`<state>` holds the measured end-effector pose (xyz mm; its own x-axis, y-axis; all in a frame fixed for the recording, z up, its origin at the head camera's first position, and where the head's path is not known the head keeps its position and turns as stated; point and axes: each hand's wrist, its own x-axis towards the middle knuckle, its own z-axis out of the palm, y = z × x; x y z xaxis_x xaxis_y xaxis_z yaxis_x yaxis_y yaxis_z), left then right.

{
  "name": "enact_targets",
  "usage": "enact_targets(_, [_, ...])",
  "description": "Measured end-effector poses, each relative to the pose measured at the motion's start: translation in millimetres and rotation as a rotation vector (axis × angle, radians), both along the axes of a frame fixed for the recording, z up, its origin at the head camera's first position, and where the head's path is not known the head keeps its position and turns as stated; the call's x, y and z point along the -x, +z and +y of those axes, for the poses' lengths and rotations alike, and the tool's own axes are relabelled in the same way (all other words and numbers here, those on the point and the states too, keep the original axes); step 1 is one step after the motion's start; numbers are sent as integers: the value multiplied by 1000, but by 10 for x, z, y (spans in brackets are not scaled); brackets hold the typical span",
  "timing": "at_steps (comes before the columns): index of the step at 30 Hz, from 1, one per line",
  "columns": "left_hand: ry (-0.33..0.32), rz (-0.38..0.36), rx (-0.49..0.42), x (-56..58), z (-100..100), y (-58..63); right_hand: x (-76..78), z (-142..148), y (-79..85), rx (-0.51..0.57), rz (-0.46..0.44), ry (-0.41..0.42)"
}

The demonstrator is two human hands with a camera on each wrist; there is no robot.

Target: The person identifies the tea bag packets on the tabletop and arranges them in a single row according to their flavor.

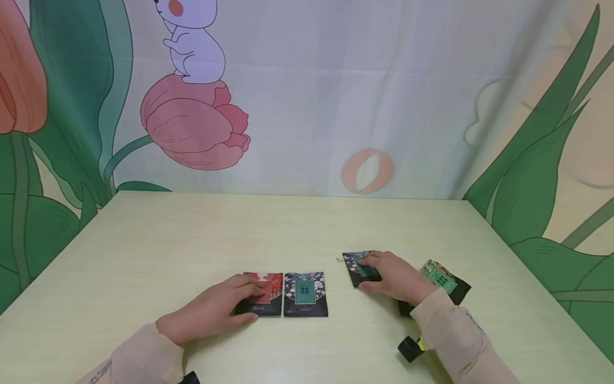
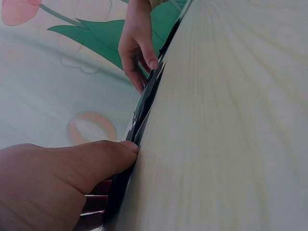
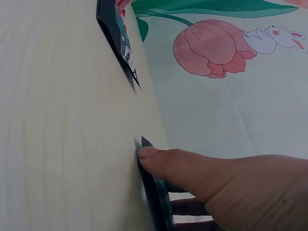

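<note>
My left hand (image 1: 218, 306) lies over the left part of a flat packet with a red label (image 1: 275, 285), fingers on its face and thumb at its near edge. The left wrist view shows that thumb (image 2: 108, 159) against the packet's dark edge. Right beside it lies a packet with a teal label (image 1: 305, 293), face up. Farther right, my right hand (image 1: 395, 274) grips another teal-labelled packet (image 1: 352, 264), thumb along the near edge and fingertips over the front. In the right wrist view, this packet's dark edge (image 3: 153, 197) shows under the thumb.
A packet with a green label (image 1: 443, 280) lies behind the right wrist, with a dark packet corner (image 1: 405, 308) beside it, partly hidden by the sleeve. A black wrist device (image 1: 410, 349) hangs under the right sleeve. The pale wooden table (image 1: 192, 229) ends at a printed curtain (image 1: 307, 133).
</note>
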<state>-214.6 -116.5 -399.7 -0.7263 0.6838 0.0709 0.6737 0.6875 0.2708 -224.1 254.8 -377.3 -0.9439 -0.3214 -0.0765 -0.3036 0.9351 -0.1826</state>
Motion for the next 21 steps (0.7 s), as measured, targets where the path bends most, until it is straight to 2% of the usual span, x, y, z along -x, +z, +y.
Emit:
enact_targets(11, [-6,20,-6,0,-3,-11,-27,-49,30,-33,-14,26])
enact_targets(21, [6,-3,-4,-8,2,7,-74,-105,87,-46,-12,37])
